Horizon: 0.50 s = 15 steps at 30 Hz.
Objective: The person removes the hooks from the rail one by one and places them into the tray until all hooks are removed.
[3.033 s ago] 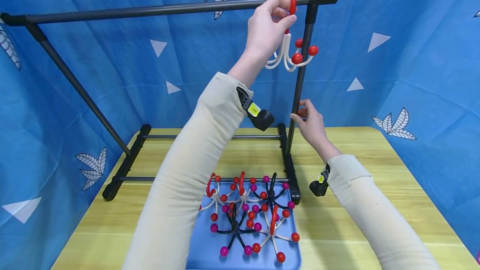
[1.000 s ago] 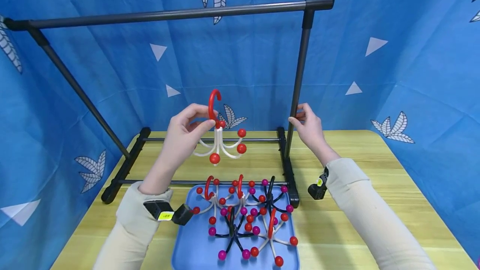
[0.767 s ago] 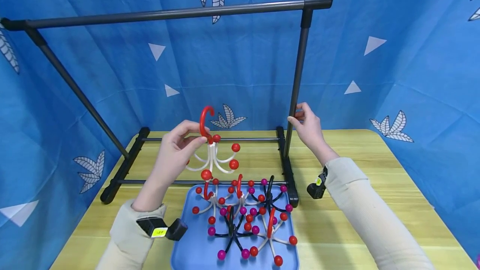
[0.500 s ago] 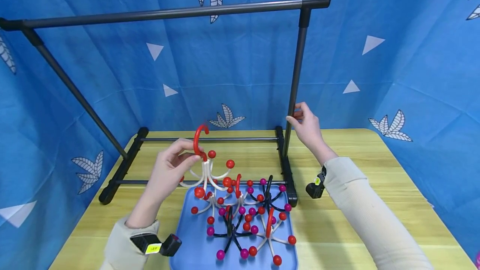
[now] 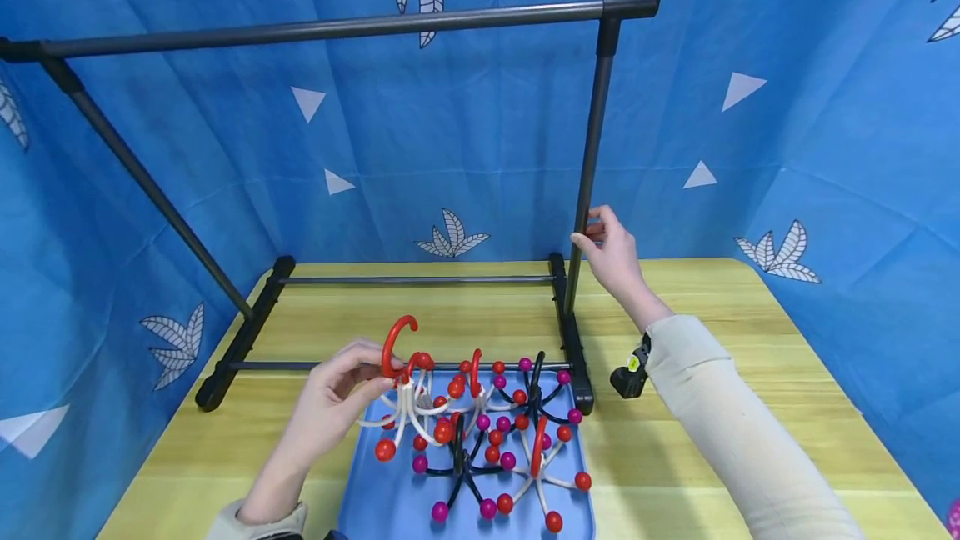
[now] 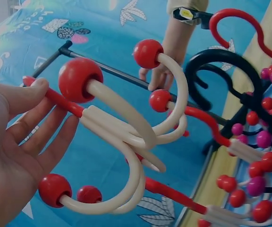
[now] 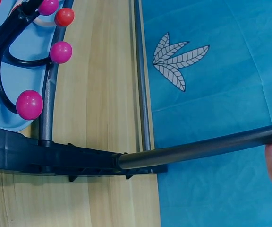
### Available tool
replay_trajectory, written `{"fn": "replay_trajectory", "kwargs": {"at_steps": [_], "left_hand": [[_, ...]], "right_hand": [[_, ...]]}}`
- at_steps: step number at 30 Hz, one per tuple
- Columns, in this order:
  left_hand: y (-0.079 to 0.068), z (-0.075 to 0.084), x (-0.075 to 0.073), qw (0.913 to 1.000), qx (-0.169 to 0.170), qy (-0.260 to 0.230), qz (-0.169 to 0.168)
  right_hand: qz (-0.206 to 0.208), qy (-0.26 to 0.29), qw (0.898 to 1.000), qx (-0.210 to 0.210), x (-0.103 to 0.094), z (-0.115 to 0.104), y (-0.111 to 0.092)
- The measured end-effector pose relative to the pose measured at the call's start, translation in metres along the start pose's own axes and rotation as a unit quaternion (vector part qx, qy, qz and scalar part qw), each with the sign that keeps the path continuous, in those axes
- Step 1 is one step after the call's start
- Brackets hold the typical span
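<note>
My left hand (image 5: pixel 322 407) pinches a hanger with several curved arms (image 5: pixel 406 407) by the lower part of its red hook. White arms ending in red balls spread out below the hook. In the left wrist view the thumb and fingers sit on the red stem of this hanger (image 6: pixel 112 123). It is low over the left back part of a blue tray (image 5: pixel 390 498), overlapping another red-hooked hanger there. My right hand (image 5: pixel 613 250) grips the right upright post (image 5: pixel 592 148) of a black garment rack, thumb in front and fingers behind.
In the tray lie white hangers with red hooks (image 5: pixel 538 469) and black ones with magenta balls (image 5: pixel 463 467). The rack's top bar (image 5: pixel 337 27) spans above, and its right foot (image 5: pixel 573 357) stands beside the tray's back corner. A blue patterned cloth (image 5: pixel 465 132) hangs behind the wooden table (image 5: pixel 712 357).
My left hand has brought the white hanger from the right end of the top bar down and leftward to just over the tray. The right hand stays on the post.
</note>
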<state>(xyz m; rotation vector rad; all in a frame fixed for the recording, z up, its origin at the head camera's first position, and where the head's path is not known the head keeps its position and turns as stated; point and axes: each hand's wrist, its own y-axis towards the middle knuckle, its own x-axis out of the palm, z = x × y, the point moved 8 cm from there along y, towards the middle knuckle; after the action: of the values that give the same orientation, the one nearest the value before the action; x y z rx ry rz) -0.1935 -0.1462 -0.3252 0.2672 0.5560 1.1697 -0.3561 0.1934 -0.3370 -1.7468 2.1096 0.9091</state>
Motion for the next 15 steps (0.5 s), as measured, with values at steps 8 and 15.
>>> {"fn": "replay_trajectory", "kwargs": {"at_steps": [8, 15], "left_hand": [[-0.027, -0.024, 0.005, 0.9996, -0.019, 0.018, -0.012], [-0.049, -0.05, -0.002, 0.9983, -0.053, 0.021, 0.013]], "right_hand": [[-0.004, 0.003, 1.0, -0.001, 0.001, 0.0, 0.001], [0.0, 0.002, 1.0, 0.001, 0.001, 0.001, 0.0]]}}
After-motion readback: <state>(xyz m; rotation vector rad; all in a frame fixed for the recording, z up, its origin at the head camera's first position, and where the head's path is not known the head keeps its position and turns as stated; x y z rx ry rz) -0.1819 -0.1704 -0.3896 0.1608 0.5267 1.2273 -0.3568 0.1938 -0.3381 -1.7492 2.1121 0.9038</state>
